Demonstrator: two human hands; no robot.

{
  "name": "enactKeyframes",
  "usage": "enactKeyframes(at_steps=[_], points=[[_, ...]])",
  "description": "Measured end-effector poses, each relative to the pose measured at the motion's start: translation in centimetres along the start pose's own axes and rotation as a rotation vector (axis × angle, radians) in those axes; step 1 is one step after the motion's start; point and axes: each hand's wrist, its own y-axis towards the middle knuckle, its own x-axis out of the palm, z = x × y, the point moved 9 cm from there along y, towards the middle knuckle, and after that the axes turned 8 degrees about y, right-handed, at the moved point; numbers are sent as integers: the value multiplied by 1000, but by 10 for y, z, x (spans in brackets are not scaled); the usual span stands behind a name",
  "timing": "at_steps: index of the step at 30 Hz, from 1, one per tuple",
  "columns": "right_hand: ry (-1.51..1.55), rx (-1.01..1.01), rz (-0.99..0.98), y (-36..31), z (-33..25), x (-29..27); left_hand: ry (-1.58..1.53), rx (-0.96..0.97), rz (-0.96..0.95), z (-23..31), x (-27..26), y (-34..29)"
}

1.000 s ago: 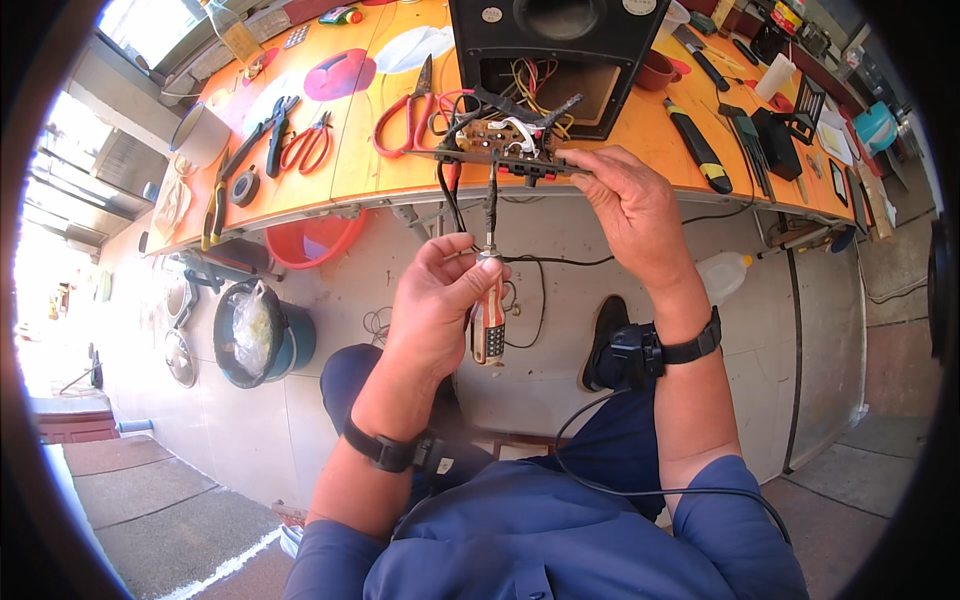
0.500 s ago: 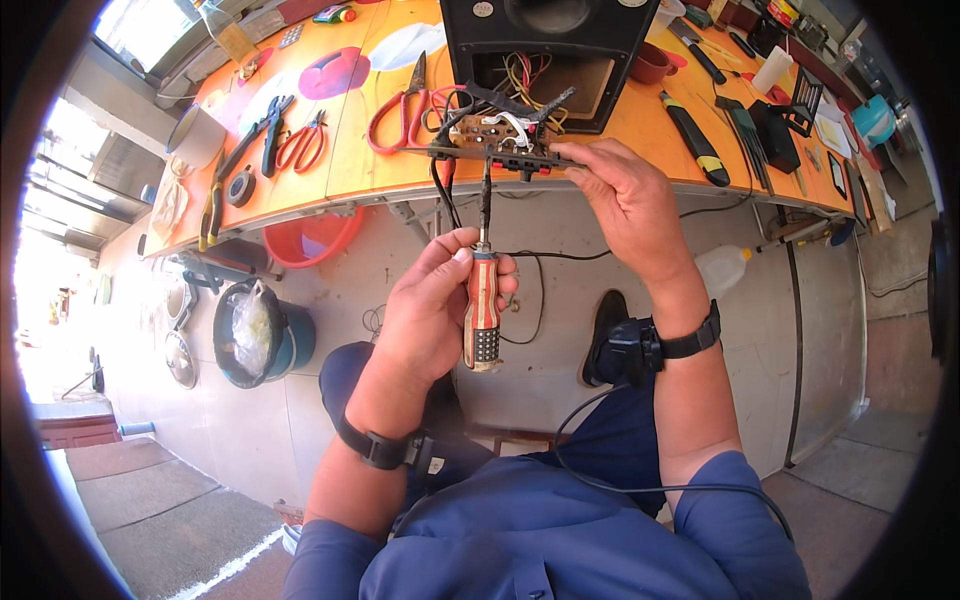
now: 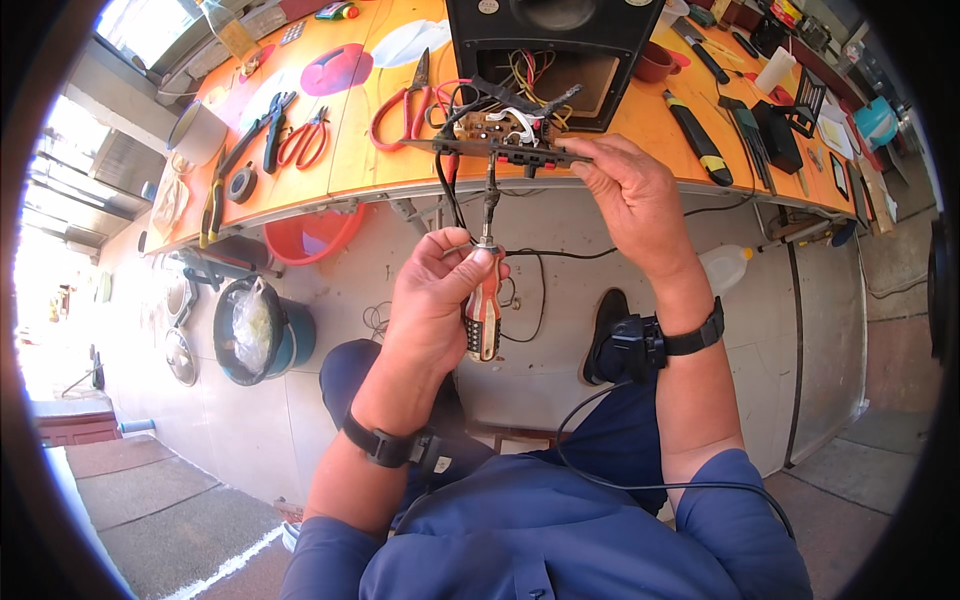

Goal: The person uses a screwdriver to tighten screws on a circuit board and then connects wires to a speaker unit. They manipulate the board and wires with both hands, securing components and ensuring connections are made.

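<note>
My left hand (image 3: 435,300) grips an orange-and-black screwdriver (image 3: 483,305) upright, its shaft reaching up to the underside of a small circuit board panel (image 3: 495,140). My right hand (image 3: 625,195) holds the right end of that panel level, just off the orange table's front edge (image 3: 350,180). Coloured wires run from the panel into the open back of a black speaker box (image 3: 555,50) standing on the table. Both wrists carry black bands.
On the table lie red-handled pliers (image 3: 400,100), red scissors (image 3: 305,140), black pliers (image 3: 272,115), a tape roll (image 3: 240,183), a black-yellow utility knife (image 3: 695,135) and small boxes at the right. Below stand a red basin (image 3: 315,235) and a bucket (image 3: 250,330). A white bottle (image 3: 725,265) lies on the floor.
My left hand has risen and shifted its grip on the screwdriver, bringing the tip up under the panel. My right hand keeps the panel in place.
</note>
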Motion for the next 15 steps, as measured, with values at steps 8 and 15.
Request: enactKeyframes(at_steps=[8, 15], points=[[9, 18, -2, 0, 1, 0, 158, 112, 120, 7, 1, -4], [-6, 18, -7, -2, 2, 0, 178, 140, 127, 7, 4, -6]])
